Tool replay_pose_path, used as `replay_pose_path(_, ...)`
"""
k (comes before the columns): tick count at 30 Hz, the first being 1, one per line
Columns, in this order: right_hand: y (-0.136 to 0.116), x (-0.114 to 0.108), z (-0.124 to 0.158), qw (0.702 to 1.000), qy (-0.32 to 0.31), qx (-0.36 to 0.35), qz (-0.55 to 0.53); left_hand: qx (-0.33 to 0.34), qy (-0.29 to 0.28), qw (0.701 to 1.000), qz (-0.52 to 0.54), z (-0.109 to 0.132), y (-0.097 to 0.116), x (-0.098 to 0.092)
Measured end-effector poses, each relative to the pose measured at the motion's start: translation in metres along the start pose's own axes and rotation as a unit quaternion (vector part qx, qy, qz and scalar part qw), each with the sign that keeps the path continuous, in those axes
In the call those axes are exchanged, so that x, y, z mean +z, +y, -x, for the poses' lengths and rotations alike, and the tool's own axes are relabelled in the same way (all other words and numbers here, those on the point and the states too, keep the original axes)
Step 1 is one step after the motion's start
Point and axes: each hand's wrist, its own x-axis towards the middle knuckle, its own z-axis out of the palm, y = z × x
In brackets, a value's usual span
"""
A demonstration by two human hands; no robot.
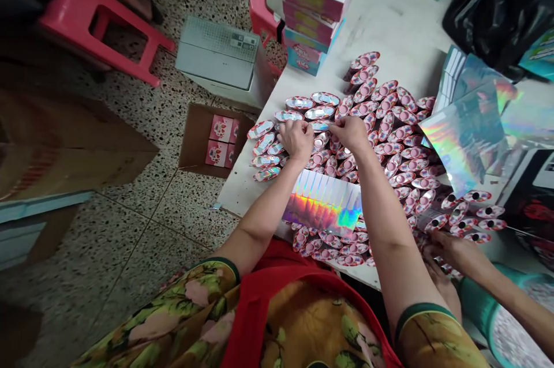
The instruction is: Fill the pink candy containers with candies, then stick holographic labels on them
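Observation:
Many upright oval containers with red-and-white patterned tops stand packed together on the table. My left hand (pixel 296 138) is curled over them, fingertips closed at the left end of a container top bearing a shiny oval sticker (pixel 321 126); what its fingers hold is hidden. At the sticker's right end, my right hand (pixel 351 131) pinches the edge with thumb and finger. Containers at the left, such as one oval container (pixel 299 103), have silvery tops; those to the right show pink centres. A sheet of rainbow foil (pixel 322 203) lies between my forearms on the containers.
Stacked pink boxes (pixel 312 4) stand at the table's far edge. More foil sheets (pixel 470 126) and a black plastic bag (pixel 497 4) lie at right. Another person's hands (pixel 454 255) work at lower right, near a green tub (pixel 480 304). An open carton (pixel 194 143) sits on the floor.

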Motion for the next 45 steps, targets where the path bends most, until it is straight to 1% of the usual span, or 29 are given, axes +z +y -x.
replay_pose_path(3,-0.002,0.004,-0.004,0.999,0.008,0.003,0.041,0.003,-0.014,0.999,-0.033,0.000,0.000,0.005)
replay_pose_path(7,0.002,0.011,-0.015,0.997,0.061,0.016,0.054,0.005,-0.019,0.999,-0.047,-0.005,-0.005,0.007)
replay_pose_path(9,0.003,0.013,-0.023,0.996,0.082,0.019,0.040,0.011,-0.015,0.999,-0.051,-0.009,-0.006,0.005)
replay_pose_path(11,0.004,0.012,-0.027,0.996,0.090,0.011,0.026,0.020,-0.022,0.997,-0.064,-0.014,-0.008,0.000)
replay_pose_path(13,0.012,0.008,-0.020,0.994,0.108,-0.011,0.005,0.031,-0.038,0.996,-0.081,-0.015,-0.008,-0.008)
replay_pose_path(15,0.030,-0.001,0.004,0.989,0.140,-0.036,-0.026,0.064,-0.059,0.992,-0.088,-0.008,-0.009,-0.015)
replay_pose_path(17,0.058,-0.011,0.047,0.986,0.153,-0.037,-0.064,0.137,-0.108,0.981,-0.081,0.012,-0.009,-0.020)
replay_pose_path(18,0.075,-0.015,0.073,0.987,0.139,-0.020,-0.084,0.186,-0.147,0.969,-0.075,0.027,-0.009,-0.021)
replay_pose_path(20,0.108,-0.017,0.124,0.986,0.104,0.047,-0.122,0.284,-0.238,0.926,-0.067,0.061,-0.005,-0.019)
replay_pose_path(22,0.133,-0.011,0.164,0.983,0.081,0.100,-0.129,0.357,-0.309,0.879,-0.072,0.096,0.003,-0.012)
replay_pose_path(23,0.141,-0.006,0.177,0.983,0.082,0.107,-0.123,0.383,-0.329,0.860,-0.080,0.111,0.007,-0.007)
replay_pose_path(25,0.150,0.007,0.192,0.984,0.098,0.099,-0.113,0.414,-0.347,0.836,-0.101,0.133,0.015,0.004)
replay_pose_path(26,0.151,0.014,0.194,0.983,0.109,0.093,-0.119,0.422,-0.350,0.829,-0.109,0.139,0.017,0.008)
replay_pose_path(28,0.149,0.023,0.195,0.975,0.121,0.099,-0.160,0.423,-0.350,0.828,-0.117,0.146,0.018,0.015)
replay_pose_path(30,0.146,0.029,0.194,0.964,0.121,0.114,-0.209,0.414,-0.336,0.838,-0.117,0.148,0.014,0.017)
replay_pose_path(32,0.144,0.030,0.194,0.961,0.116,0.113,-0.226,0.404,-0.312,0.852,-0.115,0.148,0.007,0.017)
replay_pose_path(35,0.142,0.030,0.193,0.975,0.112,0.081,-0.176,0.391,-0.293,0.865,-0.115,0.150,0.000,0.017)
replay_pose_path(37,0.140,0.029,0.192,0.981,0.119,0.064,-0.139,0.383,-0.296,0.868,-0.114,0.150,0.000,0.018)
replay_pose_path(39,0.139,0.029,0.192,0.981,0.124,0.052,-0.137,0.372,-0.303,0.871,-0.105,0.148,0.001,0.019)
replay_pose_path(42,0.135,0.028,0.192,0.973,0.089,0.066,-0.201,0.368,-0.305,0.875,-0.081,0.145,0.001,0.017)
replay_pose_path(44,0.132,0.028,0.192,0.960,0.062,0.097,-0.254,0.388,-0.291,0.872,-0.064,0.145,-0.001,0.014)
replay_pose_path(45,0.130,0.027,0.192,0.953,0.059,0.112,-0.276,0.403,-0.283,0.869,-0.056,0.146,-0.003,0.012)
